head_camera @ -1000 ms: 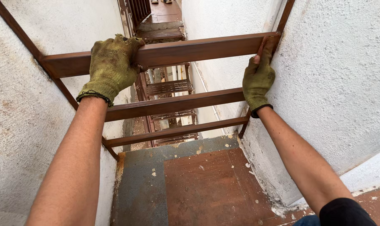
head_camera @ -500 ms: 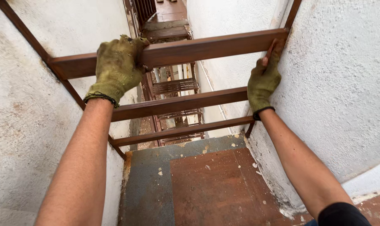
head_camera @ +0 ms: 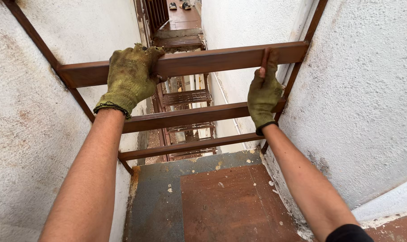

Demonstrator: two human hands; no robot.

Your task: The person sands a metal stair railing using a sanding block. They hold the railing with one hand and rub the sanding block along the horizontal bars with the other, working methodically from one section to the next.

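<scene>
Gloved hands brace on the top rust-brown flat steel rail (head_camera: pixel 212 62) of a barrier spanning two rough white plastered walls (head_camera: pixel 369 98). The left hand (head_camera: pixel 129 78), in a worn olive knit glove, has its grip clamped over the rail; the right hand (head_camera: pixel 264 94) rests against it, fingers loosely curled, probably steadying above the steep drop to far stair landings (head_camera: pixel 185 96), beyond the near painted metal floor plate (head_camera: pixel 203 197).

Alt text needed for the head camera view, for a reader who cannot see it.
Two hands in worn green gloves grip the top bar of a rusty brown metal railing between white walls: left hand wrapped over it, right hand pressed against its front. Beyond, metal stairs drop steeply.
</scene>
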